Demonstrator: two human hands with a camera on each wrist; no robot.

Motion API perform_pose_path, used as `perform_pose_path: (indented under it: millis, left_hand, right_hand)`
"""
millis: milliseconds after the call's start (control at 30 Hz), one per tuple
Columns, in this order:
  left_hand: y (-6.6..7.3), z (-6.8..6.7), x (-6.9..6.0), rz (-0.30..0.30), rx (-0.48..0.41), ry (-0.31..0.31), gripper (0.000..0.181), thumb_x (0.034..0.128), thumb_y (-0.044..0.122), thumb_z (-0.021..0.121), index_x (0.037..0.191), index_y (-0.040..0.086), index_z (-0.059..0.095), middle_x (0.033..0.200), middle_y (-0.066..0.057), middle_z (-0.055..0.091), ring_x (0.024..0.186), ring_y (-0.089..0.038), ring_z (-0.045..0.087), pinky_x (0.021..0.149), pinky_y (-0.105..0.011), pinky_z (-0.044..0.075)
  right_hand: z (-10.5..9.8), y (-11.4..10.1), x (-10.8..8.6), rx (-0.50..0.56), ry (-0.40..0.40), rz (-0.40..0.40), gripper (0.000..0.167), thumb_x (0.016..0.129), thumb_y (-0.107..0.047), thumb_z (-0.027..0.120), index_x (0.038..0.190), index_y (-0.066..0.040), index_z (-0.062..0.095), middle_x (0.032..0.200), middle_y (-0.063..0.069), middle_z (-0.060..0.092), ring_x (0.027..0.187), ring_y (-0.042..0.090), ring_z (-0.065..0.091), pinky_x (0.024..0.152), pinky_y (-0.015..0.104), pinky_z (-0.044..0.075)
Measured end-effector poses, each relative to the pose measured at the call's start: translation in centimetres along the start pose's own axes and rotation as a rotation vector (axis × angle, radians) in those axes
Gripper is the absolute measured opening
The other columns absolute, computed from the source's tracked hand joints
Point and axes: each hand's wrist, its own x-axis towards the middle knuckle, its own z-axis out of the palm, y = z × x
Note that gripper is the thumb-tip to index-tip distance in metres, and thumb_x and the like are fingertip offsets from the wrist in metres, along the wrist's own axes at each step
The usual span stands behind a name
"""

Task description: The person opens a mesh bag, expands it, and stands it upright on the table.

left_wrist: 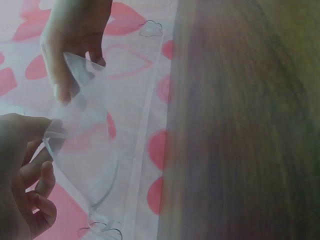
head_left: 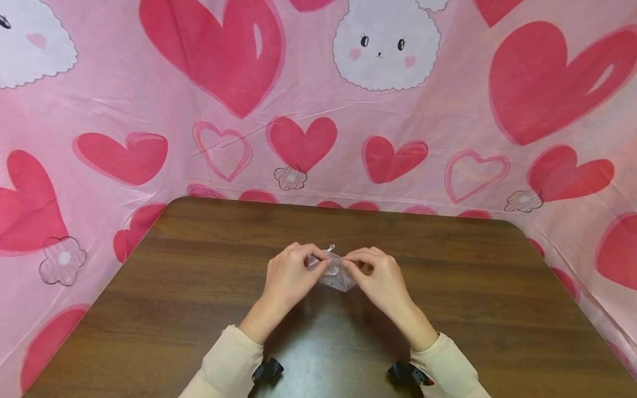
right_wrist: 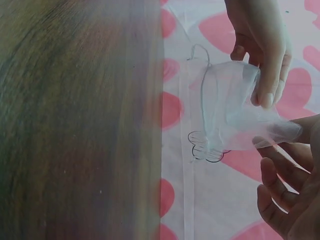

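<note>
A small, sheer white mesh drawstring bag (head_left: 339,280) is stretched between both hands over the table. My left hand (head_left: 291,272) pinches one side of it between thumb and index finger. On the opposite side, my right hand (head_left: 382,276) pinches it in the same way. The right wrist view shows the bag's thin fabric (right_wrist: 232,107) with a cord loop (right_wrist: 201,50) sticking out at one end. Seen from the left wrist, the see-through bag (left_wrist: 87,150) hangs between the two hands. Whether anything lies inside cannot be told.
Below the hands is a dark brown wooden table (head_left: 209,309) with rounded far corners. Pink cloth (head_left: 343,121) printed with hearts hangs behind it and along both sides. A black wrist device shows at the left cuff (head_left: 224,359) and another at the right cuff (head_left: 445,365).
</note>
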Motion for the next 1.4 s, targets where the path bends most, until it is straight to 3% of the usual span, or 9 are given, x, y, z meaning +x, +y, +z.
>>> perform_pose_path:
  millis: [300,567,700,867,1000,1200,1400]
  left_hand:
    - [0.14,-0.03,-0.08,0.033,0.017,-0.073,0.009,0.0827,0.032,0.08,0.091,0.029,0.078,0.072,0.012,0.062,0.066,-0.005,0.047,0.051,-0.027,0.037]
    - [0.14,-0.01,-0.16,-0.015,0.031,-0.013,0.007,0.0825,0.033,0.081,0.087,0.027,0.08,0.066,0.01,0.059,0.061,-0.006,0.048,0.051,-0.028,0.037]
    - [0.18,-0.13,-0.18,-0.041,0.013,-0.009,0.006,0.0812,0.03,0.082,0.084,0.027,0.078,0.069,0.008,0.061,0.062,-0.006,0.049,0.052,-0.029,0.038]
    - [0.3,-0.07,-0.21,-0.029,0.004,-0.043,0.011,0.08,0.028,0.083,0.083,0.027,0.072,0.071,0.004,0.062,0.064,-0.007,0.049,0.052,-0.029,0.039]
    - [0.44,0.1,-0.37,0.005,0.007,-0.061,0.012,0.0808,0.033,0.083,0.088,0.028,0.074,0.073,0.01,0.063,0.064,-0.005,0.047,0.051,-0.027,0.039]
    - [0.5,0.3,-0.46,0.05,0.036,-0.023,0.007,0.0838,0.033,0.08,0.088,0.027,0.079,0.07,0.013,0.062,0.063,-0.004,0.048,0.05,-0.024,0.037]
    - [0.24,0.28,-0.41,0.022,0.042,0.008,0.008,0.0869,0.03,0.077,0.092,0.024,0.08,0.07,0.011,0.061,0.063,-0.005,0.048,0.051,-0.026,0.038]
  right_hand:
    - [-0.08,-0.11,-0.03,-0.007,0.015,0.003,0.011,0.078,-0.006,0.084,0.082,-0.015,0.078,0.081,-0.01,0.071,0.073,0.007,0.057,0.062,0.037,0.05]
    - [-0.1,-0.21,-0.22,-0.019,-0.018,0.015,0.012,0.083,-0.014,0.081,0.095,-0.015,0.079,0.089,-0.009,0.073,0.075,0.009,0.058,0.063,0.036,0.051]
    - [-0.14,-0.24,-0.28,-0.033,-0.031,0.019,0.008,0.084,-0.013,0.08,0.092,-0.014,0.08,0.09,-0.008,0.073,0.078,0.01,0.06,0.063,0.037,0.051]
    - [-0.13,-0.19,-0.27,-0.044,0.001,0.0,0.006,0.081,-0.01,0.082,0.085,-0.015,0.08,0.086,-0.008,0.072,0.079,0.009,0.061,0.062,0.037,0.05]
    - [-0.12,-0.23,-0.29,-0.033,0.036,-0.015,0.011,0.077,-0.007,0.085,0.082,-0.015,0.079,0.083,-0.008,0.072,0.076,0.009,0.06,0.062,0.039,0.05]
    - [-0.04,-0.38,-0.33,-0.009,0.047,-0.01,0.014,0.076,-0.009,0.086,0.085,-0.017,0.078,0.081,-0.01,0.071,0.074,0.007,0.058,0.064,0.034,0.049]
    - [-0.02,-0.51,-0.39,-0.017,0.02,-0.001,0.011,0.082,-0.014,0.082,0.093,-0.016,0.08,0.086,-0.01,0.072,0.077,0.008,0.06,0.066,0.033,0.05]
